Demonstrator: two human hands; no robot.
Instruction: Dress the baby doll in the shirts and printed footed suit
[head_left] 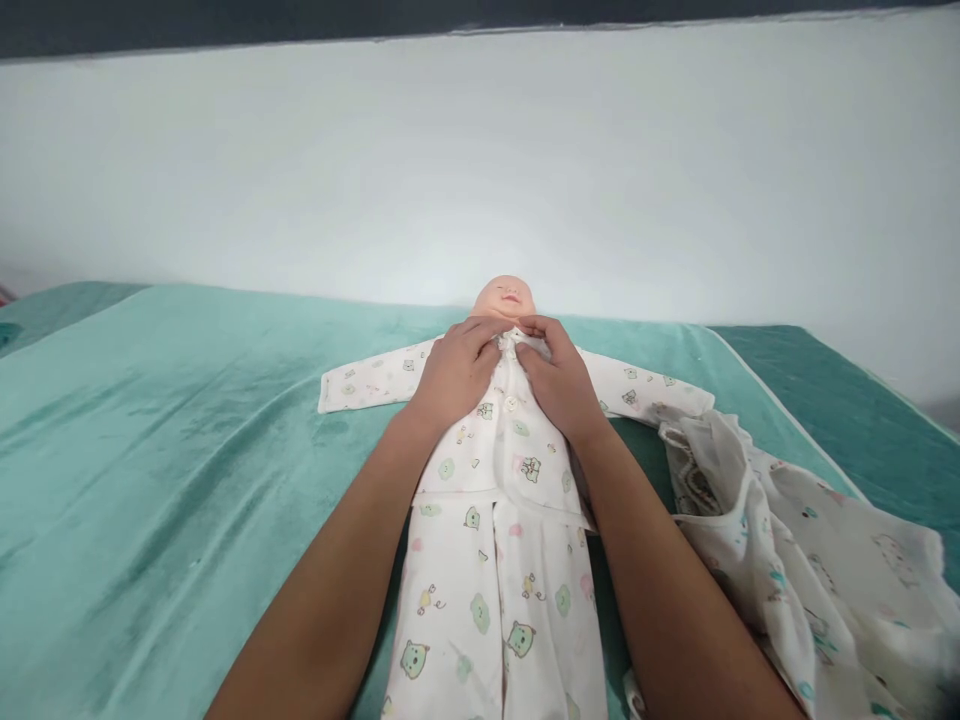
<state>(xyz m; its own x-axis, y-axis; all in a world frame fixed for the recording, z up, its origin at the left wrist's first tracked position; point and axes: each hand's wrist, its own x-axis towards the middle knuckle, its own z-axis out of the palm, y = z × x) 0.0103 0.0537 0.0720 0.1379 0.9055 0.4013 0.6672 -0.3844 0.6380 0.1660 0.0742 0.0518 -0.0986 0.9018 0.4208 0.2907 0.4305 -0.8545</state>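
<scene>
Right, both my hands are up at the collar (512, 338) of a white printed jacket (517, 440), w/ the doll (506, 296) in it lying face up on a teal blanket (187, 450), straight in front of me, head pointing to the wall (450, 170). L hand (463, 370) is on one side of the neck opening, R hand (555, 375) on the other, fingers of both bent inward & nearly meeting under the chin. Can't tell if either set is pinching the cloth, b/c the tips are partly hidden. A round button (511, 404) shows just below, btwn my wrists. Sleeves are spread out to both sides; jacket hem overlaps the matching trousers (442, 600), which run down btwn my forearms. On my R, a crumpled white printed cloth (832, 560) lies on the blanket by my forearm, its top edge up against the sleeve cuff (701, 400).
</scene>
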